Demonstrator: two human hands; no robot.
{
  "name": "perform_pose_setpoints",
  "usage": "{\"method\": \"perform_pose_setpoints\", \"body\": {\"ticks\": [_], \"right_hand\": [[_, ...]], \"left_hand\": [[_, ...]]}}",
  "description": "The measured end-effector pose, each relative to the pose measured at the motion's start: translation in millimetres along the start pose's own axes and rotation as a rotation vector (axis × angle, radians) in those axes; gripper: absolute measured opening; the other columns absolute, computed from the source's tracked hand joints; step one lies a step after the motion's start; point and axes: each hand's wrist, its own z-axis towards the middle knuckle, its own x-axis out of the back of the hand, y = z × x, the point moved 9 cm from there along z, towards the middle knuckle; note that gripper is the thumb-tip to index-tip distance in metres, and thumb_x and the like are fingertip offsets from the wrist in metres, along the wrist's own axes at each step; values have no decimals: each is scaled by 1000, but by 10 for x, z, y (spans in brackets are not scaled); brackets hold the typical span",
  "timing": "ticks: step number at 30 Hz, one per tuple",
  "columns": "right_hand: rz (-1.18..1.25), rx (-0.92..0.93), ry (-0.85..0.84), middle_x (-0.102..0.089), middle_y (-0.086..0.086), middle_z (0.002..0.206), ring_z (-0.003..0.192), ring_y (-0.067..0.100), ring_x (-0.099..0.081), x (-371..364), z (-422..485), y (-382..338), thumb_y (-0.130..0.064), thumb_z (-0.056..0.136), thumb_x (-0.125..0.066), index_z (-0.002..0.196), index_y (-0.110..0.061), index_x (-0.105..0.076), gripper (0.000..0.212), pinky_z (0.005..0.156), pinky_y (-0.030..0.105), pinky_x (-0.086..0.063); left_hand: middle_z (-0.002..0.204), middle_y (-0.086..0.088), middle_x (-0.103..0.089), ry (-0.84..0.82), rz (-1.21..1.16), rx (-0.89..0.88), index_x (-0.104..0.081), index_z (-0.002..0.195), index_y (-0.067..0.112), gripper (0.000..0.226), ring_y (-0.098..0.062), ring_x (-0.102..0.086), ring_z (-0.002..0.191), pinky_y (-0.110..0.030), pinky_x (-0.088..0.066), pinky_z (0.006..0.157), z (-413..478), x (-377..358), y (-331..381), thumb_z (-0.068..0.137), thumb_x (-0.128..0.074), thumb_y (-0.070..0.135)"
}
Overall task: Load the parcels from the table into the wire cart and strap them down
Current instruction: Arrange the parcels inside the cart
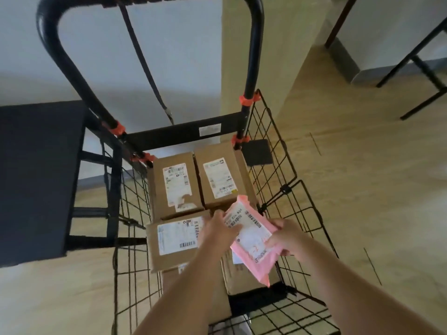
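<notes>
Now, grips: left grip (219, 232), right grip (287, 236) pinch pink mailer (251, 235).
Done: boxes (177, 187) below in wire cart (278, 165).
Left: strap (143, 64) unfastened.

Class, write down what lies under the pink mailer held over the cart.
A cardboard box inside the wire cart; the pink mailer covers most of its top and label.

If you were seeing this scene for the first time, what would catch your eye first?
The pink mailer stands out, held by the left hand and right hand over the wire cart. Beneath it lie labelled cardboard boxes, and a black strap hangs from the handle.
</notes>
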Motion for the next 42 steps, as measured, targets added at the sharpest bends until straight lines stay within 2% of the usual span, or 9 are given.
{"method": "perform_pose_setpoints", "body": {"ticks": [4,10,17,22,25,31,36,40,42], "right_hand": [[59,-43,194,-61,10,120,97,25,-64,88,221,123,8,74,-74,135,-15,-48,71,60,29,-60],[156,-15,433,-44,14,125,77,19,-56,201,450,142,5,81,-66,145,-20,-30,78,49,28,-53],[184,56,347,-58,10,123,77,16,-56,-49,683,-52,6,86,-54,144,-16,-30,66,42,20,-38],[147,80,331,-59,2,104,66,7,-50,-59,721,-60,10,83,-46,136,-18,-36,61,45,23,-42],[105,116,308,-62,2,103,74,14,-58,-74,707,-136,10,82,-48,133,-16,-41,58,52,30,-50],[34,121,227,-62,6,109,91,24,-59,-160,708,-237,5,85,-47,127,-13,-49,46,74,41,-57],[7,113,215,-63,9,118,86,21,-55,-190,744,-198,-1,90,-50,120,-10,-52,32,54,24,-45],[20,113,250,-62,10,120,94,25,-60,-147,674,-218,-3,89,-51,125,-10,-51,36,69,35,-55],[-24,125,267,-59,9,126,93,24,-59,-115,610,-264,-6,90,-52,137,-12,-45,48,59,29,-51]], "left_hand": [[78,8,-50,2,265,25,-50,113,21,31,-7,-51,65,-23,-34,46,177,-110,-20,91,-62,39],[91,-1,-55,-75,206,148,-45,122,11,37,-23,-64,93,-32,-55,69,297,-346,-90,90,-60,21],[120,-8,-60,-47,56,328,-41,133,9,52,-27,-59,110,-35,-54,83,307,-474,-234,88,-64,21],[152,-16,-33,-45,68,306,3,153,3,92,-31,-46,131,-35,-46,95,210,-555,-121,90,-62,19],[160,-21,-4,-35,128,207,21,152,19,100,-30,-51,125,-31,-48,83,147,-536,3,90,-56,10],[149,-22,-17,-61,248,195,-12,153,17,81,-31,-53,119,-32,-50,82,107,-461,22,88,-60,14],[145,-17,-20,-42,202,189,-36,137,13,57,-30,-57,111,-29,-46,68,95,-417,10,87,-63,14],[148,-17,-21,-19,202,144,-36,139,11,55,-32,-56,113,-30,-44,69,73,-360,67,90,-60,15],[150,-16,-20,-6,213,112,-36,139,10,53,-32,-57,113,-31,-43,69,55,-314,113,91,-57,13]]}}
